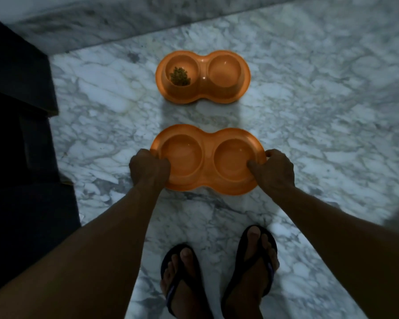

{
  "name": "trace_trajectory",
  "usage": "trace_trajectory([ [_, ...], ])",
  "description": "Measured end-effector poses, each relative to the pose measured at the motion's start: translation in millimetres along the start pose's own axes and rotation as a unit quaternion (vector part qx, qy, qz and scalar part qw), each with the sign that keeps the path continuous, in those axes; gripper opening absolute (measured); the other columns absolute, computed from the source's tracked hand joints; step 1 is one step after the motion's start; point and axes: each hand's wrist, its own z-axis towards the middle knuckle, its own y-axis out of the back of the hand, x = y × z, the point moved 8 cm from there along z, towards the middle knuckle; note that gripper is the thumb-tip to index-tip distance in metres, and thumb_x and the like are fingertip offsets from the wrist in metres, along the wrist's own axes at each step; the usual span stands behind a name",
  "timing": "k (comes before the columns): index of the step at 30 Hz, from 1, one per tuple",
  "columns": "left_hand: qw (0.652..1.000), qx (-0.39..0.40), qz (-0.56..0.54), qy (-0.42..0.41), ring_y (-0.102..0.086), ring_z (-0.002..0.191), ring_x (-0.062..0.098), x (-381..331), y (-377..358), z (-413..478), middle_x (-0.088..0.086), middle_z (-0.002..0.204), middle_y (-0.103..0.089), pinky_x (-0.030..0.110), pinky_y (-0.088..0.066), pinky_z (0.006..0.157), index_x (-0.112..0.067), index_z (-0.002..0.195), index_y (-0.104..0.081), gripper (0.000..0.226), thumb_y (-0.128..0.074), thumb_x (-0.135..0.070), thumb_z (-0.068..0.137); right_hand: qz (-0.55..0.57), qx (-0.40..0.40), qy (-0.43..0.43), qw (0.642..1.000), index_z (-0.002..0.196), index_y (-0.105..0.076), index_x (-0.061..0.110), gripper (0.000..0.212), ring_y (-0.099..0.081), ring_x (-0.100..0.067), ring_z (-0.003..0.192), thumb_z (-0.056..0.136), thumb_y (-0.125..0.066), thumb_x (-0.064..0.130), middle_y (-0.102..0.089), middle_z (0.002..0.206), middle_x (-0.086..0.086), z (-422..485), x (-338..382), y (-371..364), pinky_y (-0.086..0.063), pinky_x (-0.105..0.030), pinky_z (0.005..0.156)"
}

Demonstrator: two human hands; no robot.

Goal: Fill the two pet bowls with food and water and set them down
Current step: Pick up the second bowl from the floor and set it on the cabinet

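Two orange double pet bowls are over the marble floor. The far bowl (203,88) rests on the floor, with a small heap of dark kibble (180,76) in its left well; its right well looks bare. The near bowl (207,178) has nothing visible in either well. My left hand (148,166) grips its left rim, thumb inside the well. My right hand (274,168) grips its right rim the same way. Whether the near bowl touches the floor I cannot tell.
White-grey marble floor (320,125) all around. A marble step or wall base (101,26) runs across the back. Dark furniture (21,134) fills the left side. My feet in dark flip-flops (217,279) stand just behind the near bowl.
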Motion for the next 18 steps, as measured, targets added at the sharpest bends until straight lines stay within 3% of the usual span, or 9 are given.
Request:
trace_trajectory([
  [6,1.0,0.011,-0.014,0.019,-0.064,0.098,0.038,-30.1,111.5,-74.0,0.022,0.104,-0.067,0.038,-0.055,0.083,0.0,0.103,-0.067,0.032,-0.064,-0.016,0.076,0.016,0.002,-0.009,1.0,0.118,-0.06,0.002,0.046,-0.061,-0.033,0.105,0.084,-0.069,0.032,-0.062,0.116,-0.016,-100.9,43.7,95.6,-0.04,-0.029,0.075],
  [8,0.999,0.019,-0.028,0.032,-0.065,0.098,0.037,-40.9,161.2,-109.8,0.021,0.105,-0.067,0.043,-0.057,0.083,0.001,0.105,-0.066,0.034,-0.063,-0.016,0.075,0.029,0.002,-0.008,1.0,0.115,-0.062,0.005,0.047,-0.063,-0.031,0.099,0.082,-0.07,0.037,-0.065,0.11,-0.015,-139.7,65.3,135.6,-0.048,-0.033,0.075],
  [12,0.998,0.015,-0.065,0.021,-0.063,0.101,0.036,-61.2,250.7,-176.8,0.02,0.11,-0.065,0.041,-0.055,0.084,0.002,0.112,-0.064,0.038,-0.061,-0.016,0.078,0.05,-0.009,0.011,0.999,0.105,-0.064,0.01,0.041,-0.067,-0.032,0.088,0.08,-0.069,0.041,-0.068,0.098,-0.014,-208.0,104.7,207.4,-0.057,-0.044,0.08],
  [15,0.996,-0.009,-0.082,0.025,-0.063,0.1,0.037,-71.2,316.8,-225.2,0.021,0.108,-0.066,0.041,-0.055,0.082,0.001,0.11,-0.065,0.038,-0.061,-0.018,0.077,0.047,-0.021,0.051,0.997,0.094,-0.066,0.011,0.035,-0.066,-0.032,0.083,0.078,-0.066,0.042,-0.068,0.091,-0.015,-256.2,131.3,256.5,-0.057,-0.044,0.077],
  [18,0.994,-0.028,-0.107,0.022,-0.064,0.097,0.036,-78.1,379.9,-280.4,0.019,0.105,-0.067,0.035,-0.049,0.071,0.001,0.106,-0.066,0.033,-0.063,-0.018,0.079,0.062,-0.029,0.087,0.994,0.096,-0.066,0.007,0.03,-0.065,-0.031,0.081,0.082,-0.068,0.034,-0.069,0.089,-0.014,-310.6,155.6,306.6,-0.055,-0.039,0.073],
])
